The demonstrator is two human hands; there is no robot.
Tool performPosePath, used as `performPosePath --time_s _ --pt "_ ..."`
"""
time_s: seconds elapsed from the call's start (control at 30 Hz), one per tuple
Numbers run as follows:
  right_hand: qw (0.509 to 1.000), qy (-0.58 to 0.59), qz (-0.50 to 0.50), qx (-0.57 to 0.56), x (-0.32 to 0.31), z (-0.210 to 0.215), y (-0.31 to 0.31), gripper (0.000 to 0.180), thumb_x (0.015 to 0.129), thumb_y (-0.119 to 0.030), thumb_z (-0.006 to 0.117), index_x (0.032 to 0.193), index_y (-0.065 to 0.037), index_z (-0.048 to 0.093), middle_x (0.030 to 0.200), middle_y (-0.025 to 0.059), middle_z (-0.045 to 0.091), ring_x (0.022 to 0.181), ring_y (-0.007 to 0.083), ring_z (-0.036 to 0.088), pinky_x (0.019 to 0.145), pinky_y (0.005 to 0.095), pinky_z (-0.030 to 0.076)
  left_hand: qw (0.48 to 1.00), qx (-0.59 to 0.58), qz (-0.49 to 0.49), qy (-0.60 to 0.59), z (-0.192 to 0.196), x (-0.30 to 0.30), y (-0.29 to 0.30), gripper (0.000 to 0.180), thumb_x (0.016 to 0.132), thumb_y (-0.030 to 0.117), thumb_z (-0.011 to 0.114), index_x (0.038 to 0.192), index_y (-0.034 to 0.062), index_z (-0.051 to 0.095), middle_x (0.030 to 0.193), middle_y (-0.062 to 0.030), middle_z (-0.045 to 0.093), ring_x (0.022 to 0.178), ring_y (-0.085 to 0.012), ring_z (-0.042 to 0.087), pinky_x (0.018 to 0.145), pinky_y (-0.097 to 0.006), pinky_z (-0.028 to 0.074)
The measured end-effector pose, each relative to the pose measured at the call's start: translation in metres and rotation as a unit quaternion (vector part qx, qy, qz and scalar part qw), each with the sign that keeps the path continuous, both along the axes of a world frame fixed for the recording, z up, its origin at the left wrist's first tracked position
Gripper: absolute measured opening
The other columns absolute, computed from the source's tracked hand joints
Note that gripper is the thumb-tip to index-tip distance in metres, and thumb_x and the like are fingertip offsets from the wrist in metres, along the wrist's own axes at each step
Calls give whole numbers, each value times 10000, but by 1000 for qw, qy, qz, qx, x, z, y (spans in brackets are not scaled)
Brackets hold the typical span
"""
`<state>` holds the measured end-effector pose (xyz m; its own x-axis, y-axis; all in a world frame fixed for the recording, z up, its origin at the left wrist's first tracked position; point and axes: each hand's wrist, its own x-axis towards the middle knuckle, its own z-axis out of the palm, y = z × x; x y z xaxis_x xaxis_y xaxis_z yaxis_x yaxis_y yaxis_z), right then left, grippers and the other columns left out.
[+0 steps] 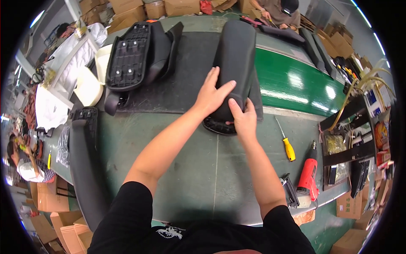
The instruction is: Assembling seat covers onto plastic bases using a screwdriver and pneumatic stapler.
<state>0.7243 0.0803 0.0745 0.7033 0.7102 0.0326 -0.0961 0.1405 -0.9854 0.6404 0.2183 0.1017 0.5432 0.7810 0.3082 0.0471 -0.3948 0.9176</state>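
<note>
A long black padded motorcycle seat (237,48) lies lengthwise in front of me on a dark mat (190,67). Across its left side rests my left hand (212,94), fingers stretched out and thumb spread over the top. My right hand (245,120) grips the near end, its thumb on the cover and its fingers bent round the right side. Below the near end, part of the seat's black plastic base shows. To the left, another seat (129,57) lies with its ribbed plastic underside up, beside further black seats (169,42).
Right of me on the green worktable (186,169) lie a yellow-handled screwdriver (288,148), a red heat gun (308,173) and a staple gun (290,190). A curved black seat (86,165) lines the left edge. Across the table, a person (281,17) works on a black part.
</note>
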Motion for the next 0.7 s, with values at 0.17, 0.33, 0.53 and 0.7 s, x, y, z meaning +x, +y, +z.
performPosePath --time_s 0.17,0.33,0.53,0.7 --pt "943 -308 -51 -117 11 1 -37 928 913 -376 880 1567 98 424 1259 195 630 1058 249 674 913 393 579 996 -90 -15 0 -4 -24 -24 1119 926 587 755 1675 -85 266 1734 -321 266 1637 -404 260 1312 -432 263" --pt "905 -399 -37 -143 5 -4 -42 1001 887 -391 880 1598 87 364 1455 285 524 1295 410 597 1094 465 508 989 -149 -21 -11 4 -34 -23 1142 951 694 681 1660 -107 280 1696 -302 339 1601 -390 336 1294 -431 302" --pt "874 -418 -34 -244 -18 -35 -60 1191 814 -446 919 1623 112 247 1471 359 487 1341 501 569 1112 503 508 988 -152 -35 -12 -16 -44 -20 1095 980 698 642 1621 -138 343 1693 -337 345 1589 -403 359 1295 -424 302" --pt "866 -376 -3 -329 -32 -42 -55 1385 747 -456 973 1689 30 81 1532 334 378 1204 513 652 1001 508 590 960 -276 -29 40 -21 -70 -38 1065 999 658 664 1636 -126 325 1658 -311 421 1554 -349 429 1253 -419 369"
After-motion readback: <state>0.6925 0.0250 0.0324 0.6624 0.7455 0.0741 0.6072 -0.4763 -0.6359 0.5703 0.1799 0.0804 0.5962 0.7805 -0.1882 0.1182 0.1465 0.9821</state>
